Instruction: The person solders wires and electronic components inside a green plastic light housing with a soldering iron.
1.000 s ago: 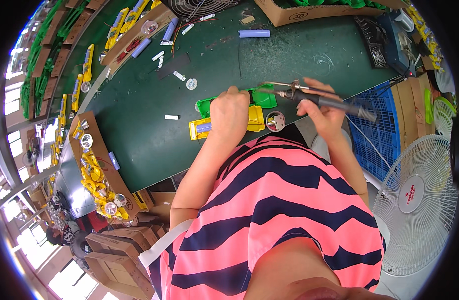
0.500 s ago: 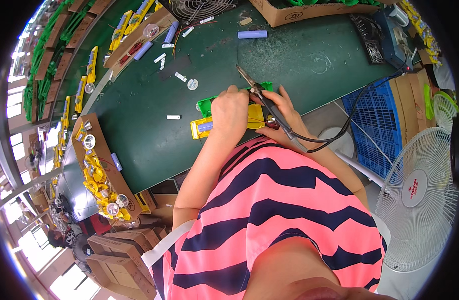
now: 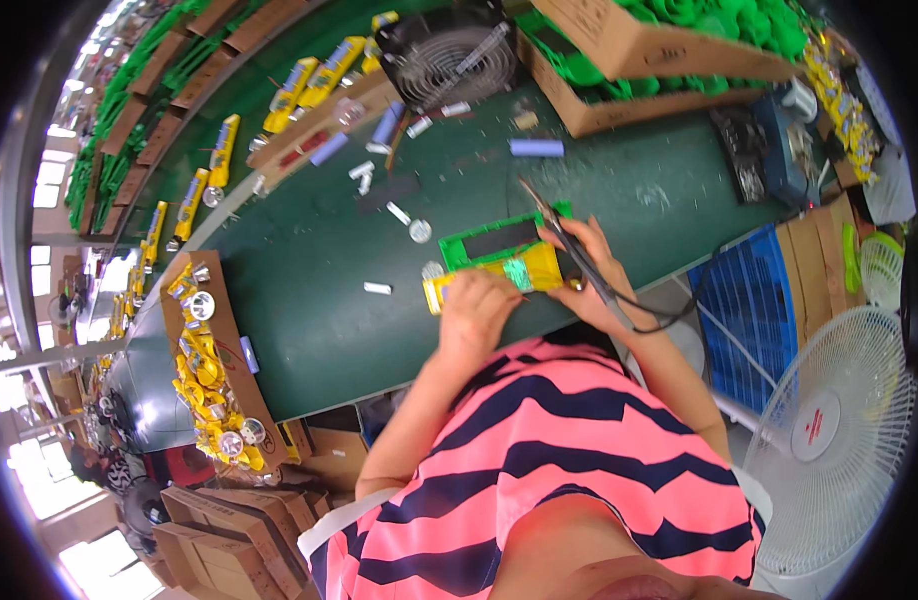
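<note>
Closest to me, my left hand [image 3: 476,312] lies curled over the near end of the yellow housing [image 3: 499,278], pressing it flat against the green table [image 3: 309,300] right at the table's near edge. Just to the right, my right hand [image 3: 591,270] is closed around the handle of a soldering iron [image 3: 564,245], held like a pen; its thin tip slants up and away from me over the green circuit frame [image 3: 499,238], which sits touching the far side of the yellow housing. A dark cord [image 3: 644,318] runs from the iron's handle back past my wrist and off the table edge. My two hands are close together but not touching, one at each end of the yellow piece. A little farther out on the table lie several small white cylinders [image 3: 377,288] and a round silver disc [image 3: 420,231], scattered and apart from each other. To the left, a brown tray [image 3: 234,375] holds a heap of yellow parts and shiny reflectors. Farther back lies a pale lilac tube [image 3: 536,148], then a black fan [image 3: 449,55] and cardboard boxes [image 3: 629,45] filled with green parts. Off to my right, beyond the table, stands a blue crate [image 3: 744,310] and a white floor fan [image 3: 839,430].
</note>
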Action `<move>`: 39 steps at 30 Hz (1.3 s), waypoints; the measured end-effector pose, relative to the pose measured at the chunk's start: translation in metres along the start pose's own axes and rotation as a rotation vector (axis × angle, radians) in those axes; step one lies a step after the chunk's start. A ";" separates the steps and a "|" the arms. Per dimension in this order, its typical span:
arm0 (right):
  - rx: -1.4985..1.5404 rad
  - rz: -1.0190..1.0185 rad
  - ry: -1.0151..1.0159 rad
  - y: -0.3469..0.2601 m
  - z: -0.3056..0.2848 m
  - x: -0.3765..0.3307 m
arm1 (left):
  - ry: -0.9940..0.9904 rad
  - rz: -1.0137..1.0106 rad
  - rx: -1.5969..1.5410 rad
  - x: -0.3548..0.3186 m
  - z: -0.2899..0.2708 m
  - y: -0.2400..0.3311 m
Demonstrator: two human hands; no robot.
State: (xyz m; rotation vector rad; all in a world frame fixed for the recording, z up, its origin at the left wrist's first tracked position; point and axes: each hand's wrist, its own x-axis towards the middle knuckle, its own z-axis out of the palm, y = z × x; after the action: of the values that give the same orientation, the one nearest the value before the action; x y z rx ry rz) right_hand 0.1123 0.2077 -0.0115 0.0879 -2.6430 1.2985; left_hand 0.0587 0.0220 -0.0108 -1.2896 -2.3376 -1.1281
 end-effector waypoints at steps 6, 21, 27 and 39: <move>0.088 -0.013 0.123 0.001 0.007 -0.026 | 0.056 -0.142 0.015 -0.008 0.017 0.002; 0.695 0.200 0.627 0.009 0.026 -0.063 | 0.046 -0.416 -0.096 0.006 0.008 -0.006; 0.650 0.177 0.596 0.007 0.029 -0.065 | 0.012 -0.422 -0.070 0.003 0.008 -0.002; 0.730 0.152 0.566 0.005 0.032 -0.059 | -0.010 -0.449 -0.052 0.008 0.010 -0.003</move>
State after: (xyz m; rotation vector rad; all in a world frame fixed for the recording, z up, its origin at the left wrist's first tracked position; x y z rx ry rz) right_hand 0.1646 0.1833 -0.0466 -0.3315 -1.6501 1.9248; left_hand 0.0536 0.0328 -0.0146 -0.7997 -2.7013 -1.3111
